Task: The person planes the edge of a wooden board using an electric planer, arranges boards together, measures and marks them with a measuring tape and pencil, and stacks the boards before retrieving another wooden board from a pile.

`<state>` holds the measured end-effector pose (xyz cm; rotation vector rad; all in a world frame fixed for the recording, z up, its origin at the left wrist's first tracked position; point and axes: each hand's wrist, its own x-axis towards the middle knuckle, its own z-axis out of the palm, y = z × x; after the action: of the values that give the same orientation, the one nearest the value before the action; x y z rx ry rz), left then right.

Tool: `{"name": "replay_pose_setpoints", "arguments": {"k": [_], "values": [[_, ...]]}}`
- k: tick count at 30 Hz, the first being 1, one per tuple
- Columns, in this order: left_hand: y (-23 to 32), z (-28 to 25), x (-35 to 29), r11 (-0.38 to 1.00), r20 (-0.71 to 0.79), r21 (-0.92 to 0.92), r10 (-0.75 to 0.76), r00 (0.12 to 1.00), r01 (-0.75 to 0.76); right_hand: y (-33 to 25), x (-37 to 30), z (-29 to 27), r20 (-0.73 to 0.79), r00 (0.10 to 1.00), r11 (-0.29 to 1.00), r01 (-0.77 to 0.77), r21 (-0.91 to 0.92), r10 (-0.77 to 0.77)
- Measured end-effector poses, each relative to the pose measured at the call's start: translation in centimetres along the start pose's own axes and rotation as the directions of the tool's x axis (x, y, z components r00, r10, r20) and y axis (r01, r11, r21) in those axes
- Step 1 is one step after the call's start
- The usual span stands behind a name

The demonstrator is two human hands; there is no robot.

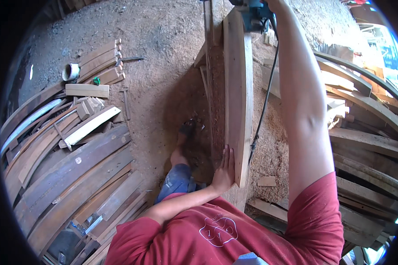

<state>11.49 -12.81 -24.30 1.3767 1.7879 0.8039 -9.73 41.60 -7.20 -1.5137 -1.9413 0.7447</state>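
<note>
A long wooden plank (235, 97) lies on a narrow wooden beam, running away from my body. My left hand (224, 170) rests against the near end of the plank's left side, its fingers stretched out and pressed together flat. At the plank's far end stands a teal electric planer (254, 17), partly cut off by the upper edge of the view. Reaching far forward, my right hand (276, 5) grips the planer; most of its fingers are out of sight. A dark power cord (266, 95) trails from the planer along the plank's right side.
Stacked boards (84, 163) fill the left side, and more curved timber (367, 141) is piled on the right. Shavings (269, 150) cover the ground. A hammer (126, 104), a white cylindrical container (70, 72) and a small green object (96, 81) lie at the left.
</note>
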Motion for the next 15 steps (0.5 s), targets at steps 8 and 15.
{"name": "replay_pose_setpoints", "arguments": {"k": [8,15], "values": [[-0.5,0.5,-0.3,0.996,-0.018,-0.064,-0.067,0.998,0.065,0.3,-11.5,-3.8,0.116,0.993,0.997,-0.030,-0.076,0.039],[-0.1,0.5,0.2,0.988,0.118,-0.075,-0.125,0.985,0.134,6.9,-41.6,-18.4,0.117,0.983,0.990,-0.139,-0.007,0.139]]}}
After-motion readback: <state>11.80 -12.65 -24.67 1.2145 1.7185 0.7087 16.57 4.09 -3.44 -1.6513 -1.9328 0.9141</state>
